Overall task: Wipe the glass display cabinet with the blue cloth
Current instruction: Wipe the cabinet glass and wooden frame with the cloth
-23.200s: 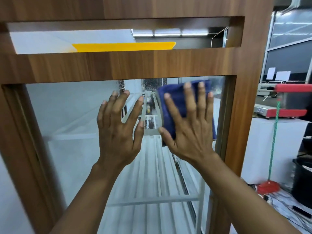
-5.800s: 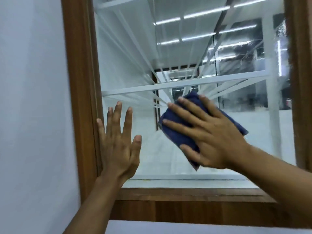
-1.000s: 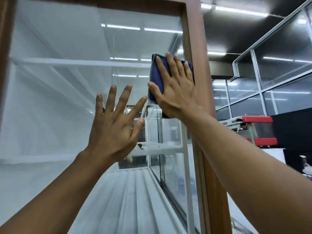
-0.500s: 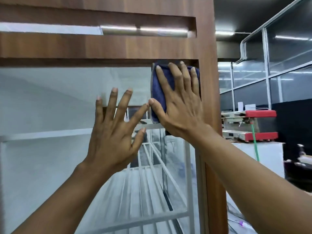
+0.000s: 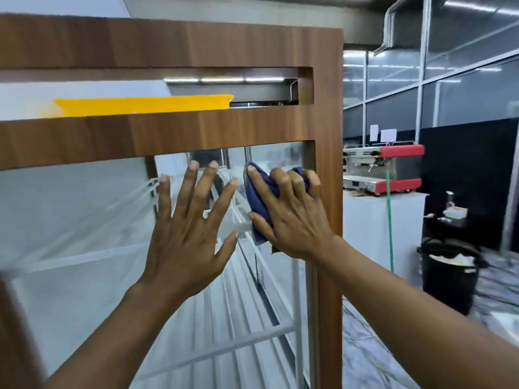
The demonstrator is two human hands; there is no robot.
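Note:
The glass display cabinet [image 5: 84,220] fills the left and middle, a large pane in a wood-brown frame [image 5: 328,192]. My right hand [image 5: 292,211] presses the bunched blue cloth [image 5: 257,192] against the pane's upper right corner, beside the frame post, with its fingers curled over the cloth. My left hand [image 5: 191,228] lies flat on the glass just left of it, fingers spread, holding nothing. White wire shelves show through the glass.
A yellow panel [image 5: 140,106] shows in the slot above the pane. To the right stand a red and silver coffee machine [image 5: 384,169] on a white counter [image 5: 376,234], a green rope [image 5: 389,220] and a black bin [image 5: 446,273] on the floor.
My right hand slid down a little from the pane's top edge and curled its fingers, bunching the cloth. The left hand stays flat on the glass. My view shifted, showing more of the frame's top.

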